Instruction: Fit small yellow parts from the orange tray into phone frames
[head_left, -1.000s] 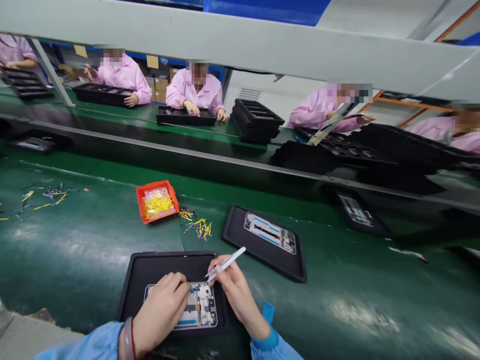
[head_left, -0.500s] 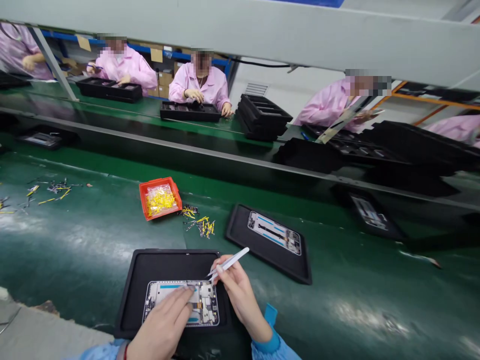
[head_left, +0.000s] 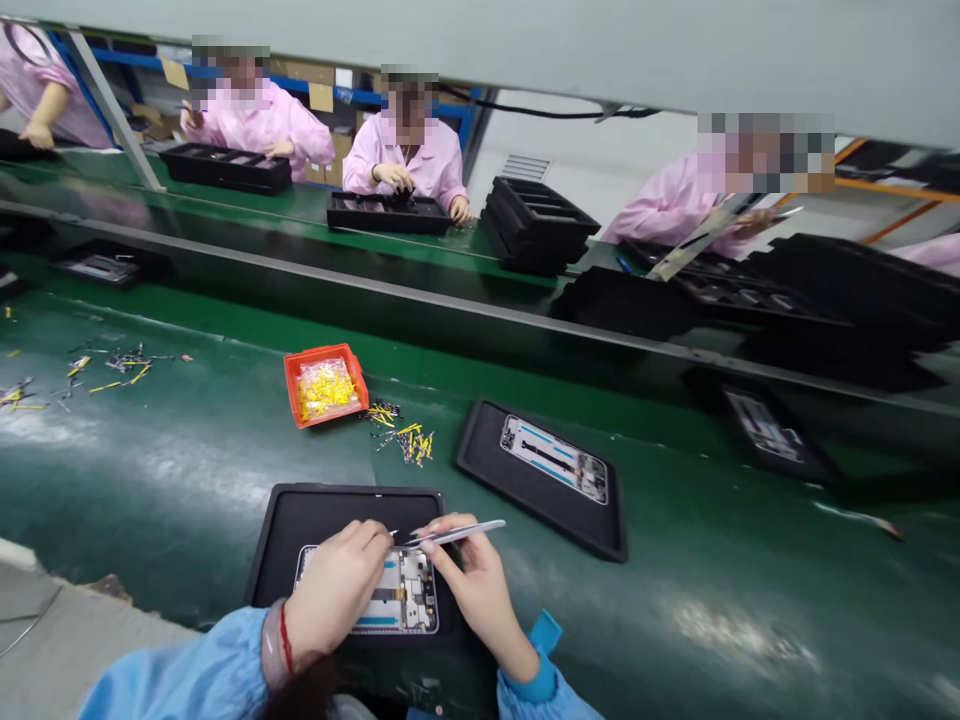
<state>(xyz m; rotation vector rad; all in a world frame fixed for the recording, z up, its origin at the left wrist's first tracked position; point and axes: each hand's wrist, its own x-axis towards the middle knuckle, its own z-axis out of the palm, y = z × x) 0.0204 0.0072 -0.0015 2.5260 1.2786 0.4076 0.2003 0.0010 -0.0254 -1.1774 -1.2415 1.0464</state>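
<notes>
An opened phone (head_left: pixel 412 590) lies face down in a black tray (head_left: pixel 337 505), its circuit board and blue strips showing. My right hand (head_left: pixel 476 590) pinches white tweezers (head_left: pixel 469 531), whose tips point left over the phone's upper edge. Close to those tips, my left hand (head_left: pixel 337 585) is closed, its thumb and fingers drawn together above the phone. A tiny pale end shows at its fingertips, too small to name. The left part of the phone is hidden beneath this hand.
A second black tray (head_left: pixel 525 500) with another opened phone (head_left: pixel 555 458) lies to the right. Beyond my tray stand a red bin (head_left: pixel 291 390) of yellow parts and a small pile of strips (head_left: pixel 412 443). Co-workers in pink coats (head_left: pixel 409 150) sit across the bench behind a rail.
My left hand has lifted from lying flat on the phone and drawn its fingers together near the tweezers. The tweezers have tilted flatter, their tips shifting left.
</notes>
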